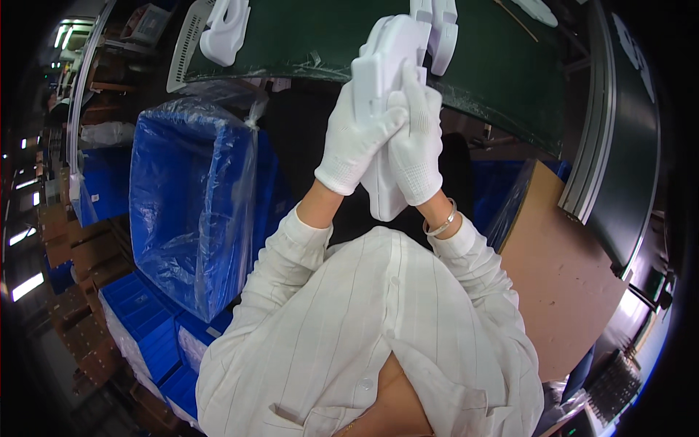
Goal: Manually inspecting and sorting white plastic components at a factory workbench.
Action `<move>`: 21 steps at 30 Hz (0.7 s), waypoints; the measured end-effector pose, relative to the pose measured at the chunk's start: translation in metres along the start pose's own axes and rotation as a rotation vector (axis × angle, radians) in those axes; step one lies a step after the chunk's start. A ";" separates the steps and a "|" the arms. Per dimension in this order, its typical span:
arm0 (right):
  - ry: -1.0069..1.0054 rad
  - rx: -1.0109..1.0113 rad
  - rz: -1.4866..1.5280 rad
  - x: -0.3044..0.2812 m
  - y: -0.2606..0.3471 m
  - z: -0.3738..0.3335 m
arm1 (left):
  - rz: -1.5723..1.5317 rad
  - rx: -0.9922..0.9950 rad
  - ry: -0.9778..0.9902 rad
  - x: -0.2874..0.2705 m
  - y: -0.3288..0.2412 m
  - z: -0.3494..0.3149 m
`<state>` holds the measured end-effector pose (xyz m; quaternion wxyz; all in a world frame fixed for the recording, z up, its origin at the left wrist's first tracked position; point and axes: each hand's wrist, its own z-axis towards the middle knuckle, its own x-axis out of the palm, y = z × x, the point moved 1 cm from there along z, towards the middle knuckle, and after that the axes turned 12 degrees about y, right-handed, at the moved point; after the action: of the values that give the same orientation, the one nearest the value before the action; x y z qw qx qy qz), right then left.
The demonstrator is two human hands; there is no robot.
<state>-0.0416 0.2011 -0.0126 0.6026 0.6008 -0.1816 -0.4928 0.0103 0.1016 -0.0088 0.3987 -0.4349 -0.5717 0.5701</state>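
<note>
White moulded piece point(389, 58): we see it raised in front of the chest, upright in view, its upper part overlapping the near edge of the dark green table point(280, 40); whether it touches that edge we cannot tell.
Left grip point(348, 142): wrapped on the piece's left flank, thumb laid across its face toward the other hand.
Right grip point(416, 146): closed against the right flank, fingers pointing up along it; so both hands are grasping the one piece, neither released.
Weight and stiffness: we judge it light and rigid, a hard plastic shell unlikely to bend under ordinary pressure.
Surface: it looks smooth, so we would expect some slip against the white gloves point(426, 182); scuffing seems likelier than breakage.
Where to hold: we would favour the broad sides near the middle, as the hands have it, and spare the narrow lower tip and the stepped upper edges.
Table neighbours: similar white parts lie at the left point(226, 33) and just behind the held piece point(443, 36).
Beside us: a blue crate point(234, 207) covered in clear film on the left, a brown board point(557, 269) on the right.
</note>
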 end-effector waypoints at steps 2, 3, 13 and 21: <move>0.133 -0.013 0.044 -0.017 0.002 0.011 | -0.052 0.016 0.016 -0.008 -0.001 -0.001; -0.080 -0.196 -0.193 -0.028 0.006 0.018 | -0.109 0.056 0.054 -0.013 -0.002 -0.002; -0.056 -0.204 -0.012 -0.085 0.018 0.079 | 0.090 0.220 0.224 -0.023 -0.001 -0.013; 0.039 -0.251 -0.002 -0.102 0.019 0.087 | 0.478 0.333 0.172 -0.032 -0.017 -0.008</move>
<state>-0.1509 0.2318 0.0612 0.6761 0.5304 -0.1060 -0.5003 0.0269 0.0737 0.0099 0.3659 -0.5324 -0.3159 0.6949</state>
